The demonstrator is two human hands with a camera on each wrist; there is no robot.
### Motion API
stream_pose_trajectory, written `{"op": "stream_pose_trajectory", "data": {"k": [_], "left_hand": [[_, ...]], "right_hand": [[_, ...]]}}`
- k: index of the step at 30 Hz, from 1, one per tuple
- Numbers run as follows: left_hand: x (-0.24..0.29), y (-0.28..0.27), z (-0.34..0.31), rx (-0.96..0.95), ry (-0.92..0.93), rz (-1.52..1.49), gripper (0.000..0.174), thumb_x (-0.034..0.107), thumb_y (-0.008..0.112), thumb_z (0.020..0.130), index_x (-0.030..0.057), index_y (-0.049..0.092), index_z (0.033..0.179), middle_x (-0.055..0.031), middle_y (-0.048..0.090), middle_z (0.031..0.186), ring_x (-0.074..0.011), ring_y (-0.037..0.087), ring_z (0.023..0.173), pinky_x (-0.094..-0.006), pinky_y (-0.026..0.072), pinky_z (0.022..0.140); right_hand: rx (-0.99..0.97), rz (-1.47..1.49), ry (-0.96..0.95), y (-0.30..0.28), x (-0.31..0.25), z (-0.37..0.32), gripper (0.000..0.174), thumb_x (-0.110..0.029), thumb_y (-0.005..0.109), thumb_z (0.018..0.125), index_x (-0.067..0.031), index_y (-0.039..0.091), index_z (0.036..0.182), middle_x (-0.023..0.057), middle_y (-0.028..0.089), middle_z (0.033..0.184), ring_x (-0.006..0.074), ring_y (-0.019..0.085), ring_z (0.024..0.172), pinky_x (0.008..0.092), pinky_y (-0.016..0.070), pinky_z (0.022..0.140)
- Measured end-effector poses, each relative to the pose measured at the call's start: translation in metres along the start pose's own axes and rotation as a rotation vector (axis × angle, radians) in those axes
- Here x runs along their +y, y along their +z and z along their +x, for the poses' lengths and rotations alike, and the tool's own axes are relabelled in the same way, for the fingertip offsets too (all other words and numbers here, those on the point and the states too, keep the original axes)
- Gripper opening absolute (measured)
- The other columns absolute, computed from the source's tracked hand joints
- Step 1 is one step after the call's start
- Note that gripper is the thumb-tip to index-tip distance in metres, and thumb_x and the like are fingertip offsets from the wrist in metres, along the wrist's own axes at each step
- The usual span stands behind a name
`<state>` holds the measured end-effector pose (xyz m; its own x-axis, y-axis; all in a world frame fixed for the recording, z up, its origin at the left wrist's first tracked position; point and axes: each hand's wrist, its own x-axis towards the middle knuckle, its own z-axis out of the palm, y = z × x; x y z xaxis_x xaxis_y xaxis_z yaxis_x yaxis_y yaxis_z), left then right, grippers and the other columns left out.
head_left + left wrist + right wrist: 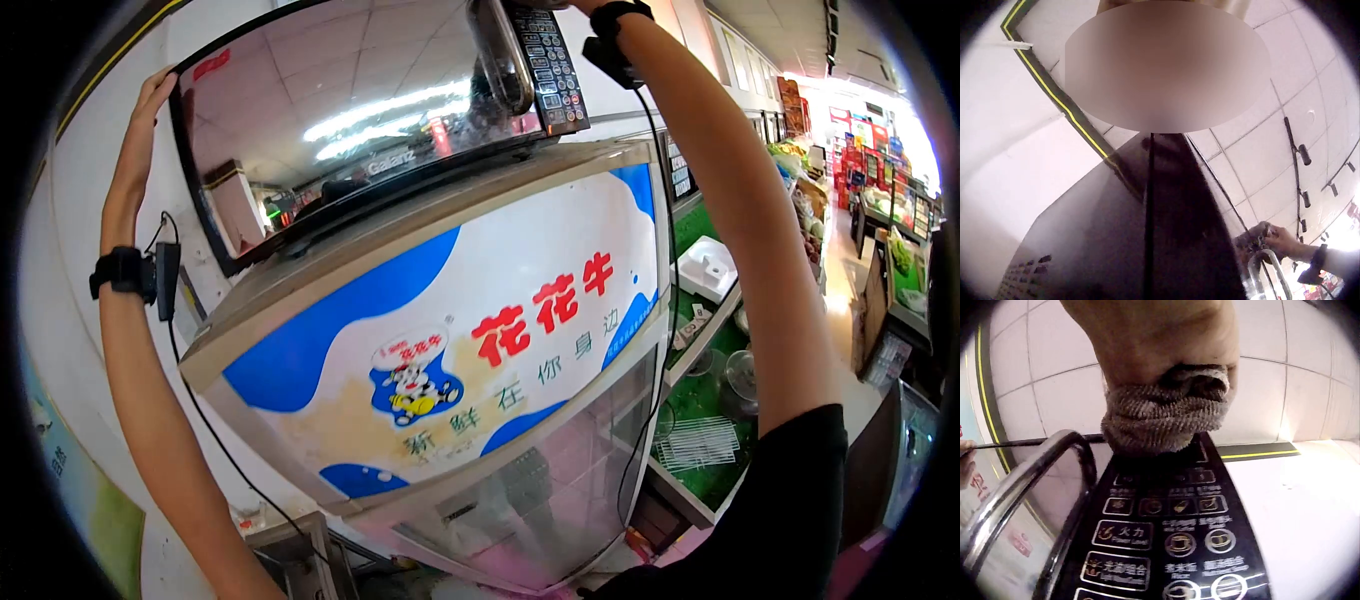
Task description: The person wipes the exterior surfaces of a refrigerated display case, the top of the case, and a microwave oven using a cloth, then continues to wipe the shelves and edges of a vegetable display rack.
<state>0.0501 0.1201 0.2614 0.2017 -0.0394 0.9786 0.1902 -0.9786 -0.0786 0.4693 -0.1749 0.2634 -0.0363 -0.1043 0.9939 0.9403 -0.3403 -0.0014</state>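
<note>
A Galanz microwave oven (330, 110) with a mirror-like door sits on top of a tall display cooler (500, 330). My left hand (153, 95) rests at the upper left corner of the oven, fingers straight along its edge; a blur covers it in the left wrist view. My right hand (1166, 344) grips a crumpled grey-brown ribbed cloth (1160, 419) against the top of the black control panel (1147, 506). Beside the panel stands the shiny door handle (1072, 444). In the head view the top edge cuts off most of the right hand.
Cables (655, 300) hang from both wrist cameras in front of the cooler. At the right, a green-lined shelf (715, 220) carries a white foam box (707, 268) and a wire rack (698, 443). Farther back are produce stands and an aisle (845, 270).
</note>
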Motion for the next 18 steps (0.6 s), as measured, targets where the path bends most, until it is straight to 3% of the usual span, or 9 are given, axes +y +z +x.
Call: {"op": "stream_pose_trajectory", "data": {"k": [2, 4, 5, 6, 8, 9, 14, 16, 18], "left_hand": [[0.006, -0.001, -0.002, -0.038, -0.003, -0.077, 0.072, 0.064, 0.045, 0.094, 0.0138, 0.049, 0.146, -0.0103, 0.048, 0.150, -0.0269, 0.033, 0.147, -0.0481, 0.0143, 0.122], [0.009, 0.001, -0.004, -0.014, -0.007, -0.094, 0.074, 0.065, 0.047, 0.093, 0.0124, 0.050, 0.145, -0.0106, 0.049, 0.149, -0.0265, 0.034, 0.147, -0.0457, 0.0139, 0.122], [0.012, 0.001, -0.004, -0.021, -0.035, -0.110, 0.075, 0.066, 0.049, 0.092, 0.0128, 0.050, 0.144, -0.0105, 0.049, 0.148, -0.0260, 0.034, 0.147, -0.0440, 0.0140, 0.122], [0.010, 0.002, -0.002, -0.027, -0.037, -0.120, 0.075, 0.066, 0.049, 0.092, 0.0128, 0.050, 0.144, -0.0105, 0.049, 0.148, -0.0260, 0.034, 0.147, -0.0440, 0.0140, 0.122], [0.007, 0.003, 0.001, -0.050, -0.018, -0.143, 0.075, 0.066, 0.050, 0.091, 0.0131, 0.050, 0.144, -0.0108, 0.049, 0.148, -0.0264, 0.034, 0.147, -0.0438, 0.0141, 0.122], [0.010, 0.003, -0.002, -0.035, -0.016, -0.116, 0.075, 0.066, 0.050, 0.091, 0.0135, 0.049, 0.145, -0.0112, 0.048, 0.149, -0.0265, 0.034, 0.146, -0.0440, 0.0153, 0.122], [0.004, 0.003, 0.000, -0.053, -0.011, -0.131, 0.076, 0.066, 0.050, 0.091, 0.0129, 0.049, 0.145, -0.0115, 0.049, 0.147, -0.0266, 0.036, 0.145, -0.0433, 0.0167, 0.122], [0.005, 0.000, 0.001, -0.071, -0.013, -0.128, 0.074, 0.065, 0.051, 0.091, 0.0127, 0.051, 0.143, -0.0108, 0.050, 0.146, -0.0261, 0.037, 0.145, -0.0415, 0.0177, 0.121], [0.006, 0.001, 0.004, -0.083, -0.011, -0.145, 0.072, 0.064, 0.052, 0.092, 0.0123, 0.051, 0.142, -0.0103, 0.051, 0.145, -0.0253, 0.039, 0.143, -0.0400, 0.0194, 0.121]], "right_hand": [[-0.106, -0.056, 0.086, -0.016, 0.001, -0.004, 0.043, -0.039, 0.068, 0.082, -0.0063, 0.066, 0.110, 0.0225, 0.071, 0.100, 0.0418, 0.068, 0.095, 0.0500, 0.0551, 0.082], [-0.181, -0.658, -0.632, -0.012, 0.025, -0.002, 0.045, -0.038, 0.067, 0.083, -0.0043, 0.065, 0.113, 0.0239, 0.071, 0.101, 0.0432, 0.068, 0.092, 0.0499, 0.0553, 0.083], [-0.082, -0.125, -0.014, -0.010, 0.020, -0.016, 0.045, -0.037, 0.066, 0.084, -0.0033, 0.064, 0.113, 0.0247, 0.070, 0.101, 0.0443, 0.068, 0.093, 0.0510, 0.0555, 0.082], [-0.205, -0.123, 0.068, -0.025, 0.002, -0.028, 0.043, -0.036, 0.065, 0.084, -0.0039, 0.064, 0.112, 0.0254, 0.070, 0.102, 0.0443, 0.067, 0.097, 0.0519, 0.0555, 0.080], [-0.330, -0.190, 0.082, -0.039, -0.016, -0.064, 0.040, -0.036, 0.066, 0.084, -0.0052, 0.064, 0.109, 0.0257, 0.069, 0.103, 0.0441, 0.066, 0.097, 0.0520, 0.0554, 0.078], [-0.360, -0.237, -0.010, -0.012, 0.017, -0.067, 0.064, -0.053, 0.067, 0.082, -0.0202, 0.058, 0.136, 0.0213, 0.070, 0.115, 0.0395, 0.068, 0.105, 0.0507, 0.0540, 0.091], [-0.632, -0.136, -0.232, -0.050, 0.021, -0.122, 0.074, -0.050, 0.073, 0.079, -0.0191, 0.053, 0.143, 0.0216, 0.068, 0.115, 0.0400, 0.066, 0.107, 0.0455, 0.0531, 0.093], [-0.844, -0.322, -0.312, -0.066, 0.015, -0.116, 0.073, -0.040, 0.077, 0.079, -0.0144, 0.052, 0.142, 0.0193, 0.066, 0.122, 0.0358, 0.065, 0.110, 0.0428, 0.0518, 0.098], [-0.643, -0.416, -0.308, -0.062, 0.029, -0.095, 0.068, -0.041, 0.077, 0.079, -0.0203, 0.056, 0.140, 0.0158, 0.068, 0.118, 0.0334, 0.067, 0.108, 0.0469, 0.0523, 0.096]]}}
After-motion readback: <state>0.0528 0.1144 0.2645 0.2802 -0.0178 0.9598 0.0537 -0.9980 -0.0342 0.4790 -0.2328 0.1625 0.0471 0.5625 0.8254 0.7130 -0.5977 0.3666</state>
